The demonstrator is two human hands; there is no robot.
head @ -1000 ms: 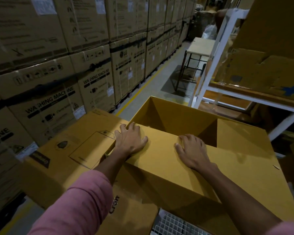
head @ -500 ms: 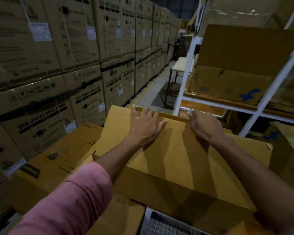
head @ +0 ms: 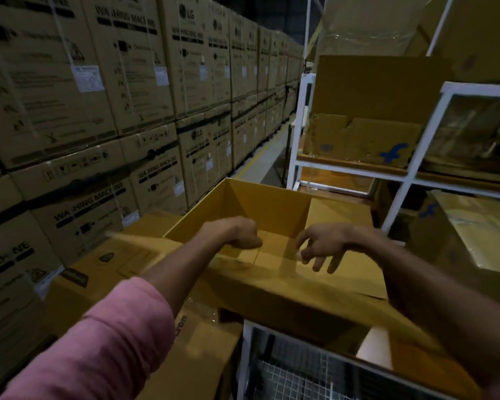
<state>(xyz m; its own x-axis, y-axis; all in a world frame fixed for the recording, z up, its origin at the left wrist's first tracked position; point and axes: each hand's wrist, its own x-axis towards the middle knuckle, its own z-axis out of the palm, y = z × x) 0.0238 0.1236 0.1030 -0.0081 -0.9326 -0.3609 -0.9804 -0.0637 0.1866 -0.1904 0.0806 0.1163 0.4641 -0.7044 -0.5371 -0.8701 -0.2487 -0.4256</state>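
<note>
Dim warehouse light, motion blur on arms, wide-angle bending at edges

Under the fingers of the left hand [head: 238, 235] and right hand [head: 322, 246] the open box [head: 272, 206] lay hollow and passable. Beyond the fingertips its far wall blocked the way; stacked cartons [head: 156, 111] walled off the left, a white rack [head: 296, 134] the right.

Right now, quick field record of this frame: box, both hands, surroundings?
box: yellow cardboard box, top open
left hand: over the box opening, fingers curled, grip unclear
right hand: over the box opening, fingers loose and pointing down, nothing seen held
left side: stacked washing machine cartons
right side: white rack holding cardboard
below: wire mesh cage
</note>
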